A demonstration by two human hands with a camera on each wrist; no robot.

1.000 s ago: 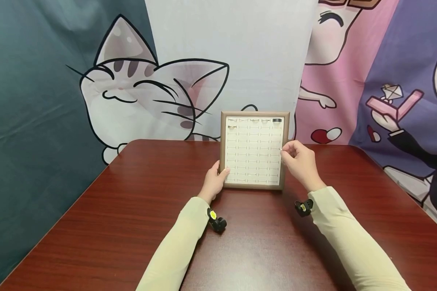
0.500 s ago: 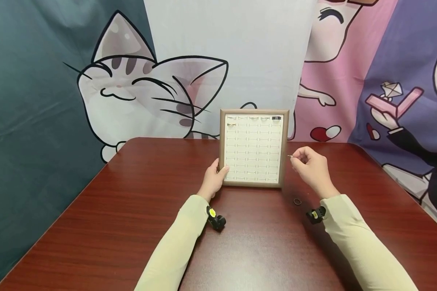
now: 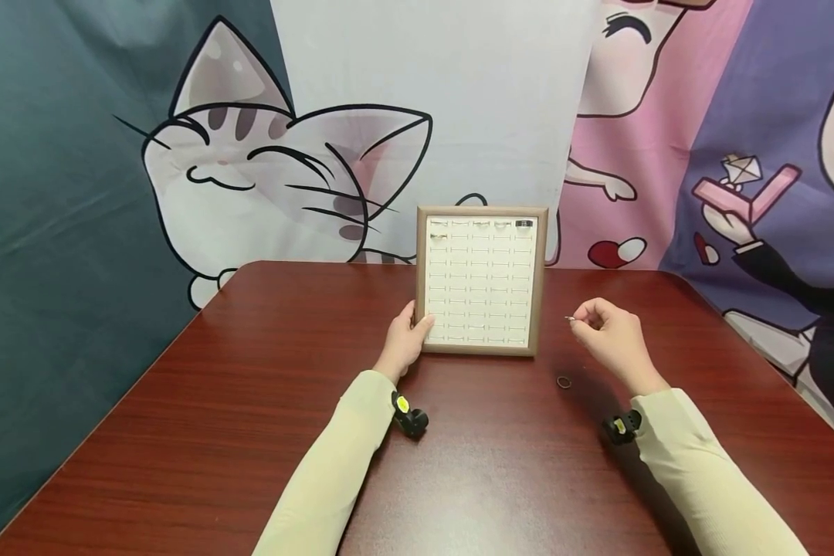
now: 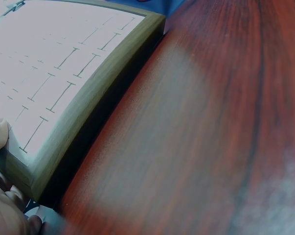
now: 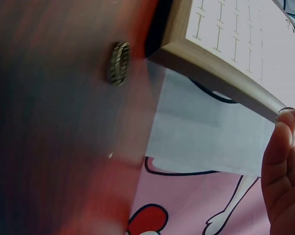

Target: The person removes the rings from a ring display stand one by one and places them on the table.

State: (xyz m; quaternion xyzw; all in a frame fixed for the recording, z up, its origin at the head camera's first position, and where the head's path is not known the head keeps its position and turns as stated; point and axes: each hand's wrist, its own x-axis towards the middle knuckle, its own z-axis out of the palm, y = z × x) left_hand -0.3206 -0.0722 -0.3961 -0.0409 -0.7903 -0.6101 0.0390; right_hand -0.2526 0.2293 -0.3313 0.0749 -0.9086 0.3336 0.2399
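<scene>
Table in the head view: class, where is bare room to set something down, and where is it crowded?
The table looks bare left of the left sleeve, and between both sleeves, nearer the viewer than the loose ring. It is crowded around that ring, with the framed board and right hand close by.

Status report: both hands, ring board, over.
Left hand holds ring board at lower left. Right hand pinches small item, likely a ring, off the board. Loose ring on table near board's lower right corner, likely not blocking.
</scene>
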